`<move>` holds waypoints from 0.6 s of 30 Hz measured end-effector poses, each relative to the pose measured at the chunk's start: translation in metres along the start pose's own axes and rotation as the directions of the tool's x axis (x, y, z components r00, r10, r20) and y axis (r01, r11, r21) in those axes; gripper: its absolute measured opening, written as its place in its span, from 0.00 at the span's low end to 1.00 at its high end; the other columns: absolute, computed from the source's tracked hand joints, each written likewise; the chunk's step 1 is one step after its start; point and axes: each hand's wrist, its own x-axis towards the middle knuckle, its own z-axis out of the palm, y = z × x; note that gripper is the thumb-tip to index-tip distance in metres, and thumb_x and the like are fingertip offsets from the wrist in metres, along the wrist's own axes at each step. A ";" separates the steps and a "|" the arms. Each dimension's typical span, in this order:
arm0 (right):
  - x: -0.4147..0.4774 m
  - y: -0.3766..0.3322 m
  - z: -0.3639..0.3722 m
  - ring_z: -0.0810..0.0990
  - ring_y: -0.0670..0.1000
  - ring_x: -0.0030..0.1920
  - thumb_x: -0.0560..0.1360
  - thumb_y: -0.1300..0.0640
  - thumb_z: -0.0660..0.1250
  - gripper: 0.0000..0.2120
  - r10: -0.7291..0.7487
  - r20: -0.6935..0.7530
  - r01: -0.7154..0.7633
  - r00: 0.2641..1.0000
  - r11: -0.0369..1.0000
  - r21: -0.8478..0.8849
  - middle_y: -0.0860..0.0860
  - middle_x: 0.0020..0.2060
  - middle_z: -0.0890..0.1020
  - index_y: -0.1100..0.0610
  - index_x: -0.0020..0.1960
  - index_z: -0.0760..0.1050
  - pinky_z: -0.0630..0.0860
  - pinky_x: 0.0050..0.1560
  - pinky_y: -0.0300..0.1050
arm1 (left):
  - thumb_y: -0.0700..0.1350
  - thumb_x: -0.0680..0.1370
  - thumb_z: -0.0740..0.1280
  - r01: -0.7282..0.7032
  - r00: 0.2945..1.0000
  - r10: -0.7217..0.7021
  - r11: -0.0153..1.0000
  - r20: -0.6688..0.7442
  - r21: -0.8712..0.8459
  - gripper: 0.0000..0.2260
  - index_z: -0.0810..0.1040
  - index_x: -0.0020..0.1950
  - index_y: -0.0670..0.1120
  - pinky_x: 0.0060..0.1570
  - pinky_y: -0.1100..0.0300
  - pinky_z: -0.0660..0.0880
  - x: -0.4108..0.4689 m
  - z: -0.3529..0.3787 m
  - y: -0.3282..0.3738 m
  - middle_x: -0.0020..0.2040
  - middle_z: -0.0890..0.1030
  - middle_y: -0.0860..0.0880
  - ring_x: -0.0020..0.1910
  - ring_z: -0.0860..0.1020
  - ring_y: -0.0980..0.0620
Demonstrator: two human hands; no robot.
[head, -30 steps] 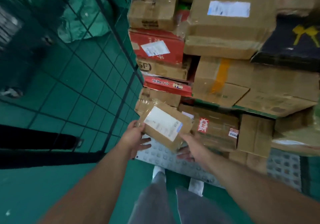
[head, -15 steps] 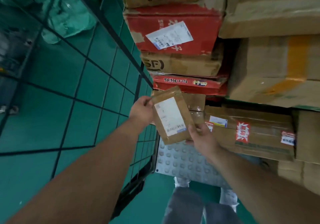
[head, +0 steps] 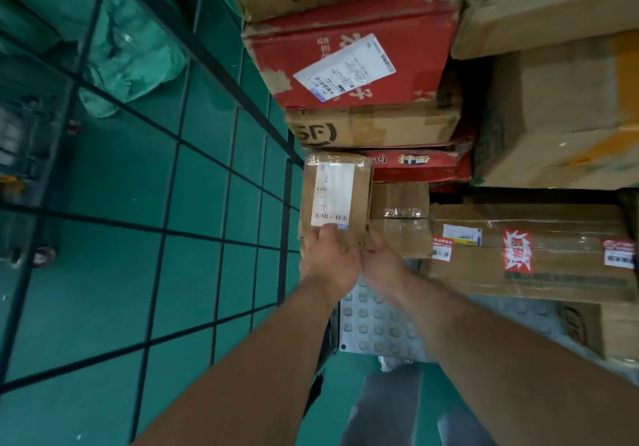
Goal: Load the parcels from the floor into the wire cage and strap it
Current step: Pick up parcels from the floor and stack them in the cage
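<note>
A small brown parcel [head: 359, 196] with a white label stands upright against the stack in the wire cage, at the cage's left corner post [head: 287, 210]. My left hand [head: 326, 259] holds its lower edge, thumb over the label's bottom. My right hand [head: 382, 262] grips the parcel's lower right corner. Above it sit a cardboard box marked SF [head: 373, 127] and a big red box [head: 349, 55]. To the right lies a long brown box [head: 553, 266] with red stickers.
The cage's dark wire mesh side [head: 179, 141] runs along the left over the green floor. A green sack [head: 138, 62] lies beyond the mesh. The cage's studded white floor plate [head: 377, 324] shows below my hands. My legs [head: 397, 411] stand at the bottom.
Both hands carried the small parcel up and forward, turned it upright and set it against the stack by the corner post. My view came closer to the cage.
</note>
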 end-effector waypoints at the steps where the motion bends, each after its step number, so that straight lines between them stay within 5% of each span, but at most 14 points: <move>1: -0.008 -0.001 -0.006 0.83 0.48 0.58 0.83 0.59 0.66 0.17 0.004 0.034 -0.004 0.999 1.000 0.004 0.48 0.59 0.83 0.50 0.71 0.71 0.80 0.58 0.40 | 0.56 0.75 0.59 0.007 1.000 -0.008 1.000 0.016 0.007 0.26 0.70 0.73 0.53 0.64 0.43 0.76 -0.006 -0.001 0.003 0.71 0.66 0.51 0.65 0.73 0.43; 2: -0.017 -0.001 -0.013 0.83 0.51 0.58 0.82 0.58 0.67 0.19 0.038 0.052 -0.038 0.998 0.999 0.005 0.49 0.58 0.82 0.54 0.72 0.70 0.79 0.58 0.42 | 0.54 0.75 0.59 0.000 0.999 0.000 1.000 0.034 -0.005 0.23 0.73 0.70 0.52 0.59 0.45 0.79 -0.012 -0.002 0.004 0.67 0.70 0.48 0.60 0.76 0.44; 5: -0.076 -0.003 -0.046 0.77 0.47 0.36 0.83 0.57 0.65 0.19 0.124 -0.090 -0.131 0.988 0.988 -0.081 0.51 0.43 0.78 0.59 0.73 0.70 0.72 0.35 0.38 | 0.48 0.77 0.59 -0.056 0.994 0.055 0.998 0.098 0.013 0.08 0.76 0.47 0.47 0.38 0.59 0.79 -0.038 -0.005 0.028 0.47 0.80 0.43 0.42 0.79 0.48; 7: -0.129 -0.007 -0.079 0.75 0.46 0.34 0.83 0.61 0.63 0.11 0.143 -0.189 -0.141 0.971 0.990 0.021 0.52 0.39 0.79 0.59 0.65 0.77 0.71 0.31 0.36 | 0.40 0.81 0.61 -0.142 0.974 0.143 0.990 0.176 -0.016 0.10 0.71 0.40 0.49 0.37 0.64 0.76 -0.064 0.000 0.062 0.39 0.77 0.49 0.41 0.76 0.49; 10: -0.211 -0.016 -0.132 0.78 0.46 0.38 0.83 0.56 0.64 0.05 0.106 -0.358 -0.077 0.928 0.993 0.094 0.54 0.47 0.84 0.53 0.53 0.79 0.72 0.30 0.31 | 0.50 0.80 0.63 -0.279 0.923 0.269 0.960 0.276 -0.005 0.06 0.79 0.50 0.51 0.57 0.53 0.79 -0.107 0.027 0.112 0.47 0.82 0.52 0.50 0.80 0.49; 13: -0.289 -0.017 -0.183 0.80 0.46 0.39 0.83 0.52 0.63 0.08 0.094 -0.497 0.002 0.863 0.982 0.191 0.53 0.47 0.84 0.55 0.56 0.77 0.70 0.27 0.29 | 0.49 0.80 0.63 -0.403 0.845 0.394 0.914 0.363 -0.054 0.11 0.82 0.55 0.48 0.47 0.62 0.74 -0.173 0.063 0.169 0.49 0.82 0.53 0.50 0.80 0.50; 16: -0.371 0.004 -0.229 0.79 0.50 0.41 0.84 0.52 0.60 0.07 0.103 -0.630 0.114 0.770 0.949 0.295 0.53 0.48 0.84 0.53 0.55 0.75 0.74 0.38 0.37 | 0.44 0.82 0.65 -0.529 0.731 0.522 0.840 0.439 -0.119 0.05 0.80 0.50 0.48 0.32 0.70 0.69 -0.253 0.103 0.219 0.42 0.80 0.55 0.39 0.77 0.56; 18: -0.429 0.030 -0.254 0.81 0.50 0.45 0.84 0.49 0.60 0.11 0.122 -0.690 0.163 0.713 0.929 0.333 0.51 0.53 0.84 0.52 0.61 0.76 0.74 0.42 0.42 | 0.44 0.81 0.67 -0.597 0.633 0.587 0.786 0.505 -0.165 0.04 0.80 0.48 0.48 0.39 0.70 0.73 -0.307 0.128 0.244 0.41 0.82 0.54 0.42 0.80 0.54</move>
